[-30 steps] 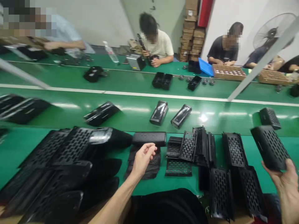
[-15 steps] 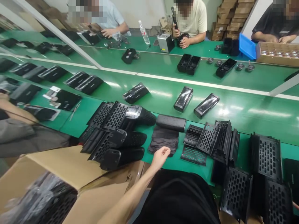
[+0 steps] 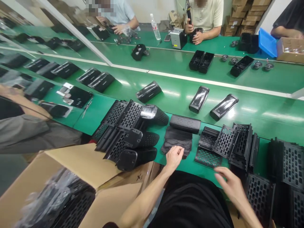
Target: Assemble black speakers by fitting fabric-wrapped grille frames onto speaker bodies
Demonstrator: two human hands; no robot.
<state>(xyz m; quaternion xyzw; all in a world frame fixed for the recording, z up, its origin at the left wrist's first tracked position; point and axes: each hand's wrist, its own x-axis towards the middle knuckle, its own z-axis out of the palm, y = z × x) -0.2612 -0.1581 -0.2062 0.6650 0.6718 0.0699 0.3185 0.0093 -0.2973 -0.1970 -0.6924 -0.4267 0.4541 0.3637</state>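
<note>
My left hand is closed at the lower edge of a pile of dark cloth-like sheets, fingers pressed together; whatever they pinch is too small to make out. My right hand has its fingers apart and holds nothing, just below a flat perforated black panel. Behind the sheets lies a rounded black cover. More perforated panels lean in a stack to the right. On the left, rounded black housings rest beside other perforated panels.
An open cardboard box with plastic-wrapped black parts stands at lower left. Black units lie on the green belt. Across it, people work near a bottle and a blue tray. Another person's arm is at far left.
My right hand has come into view from the lower right. The view has shifted, so the bench items appear farther right. My left hand stays by the dark sheets.
</note>
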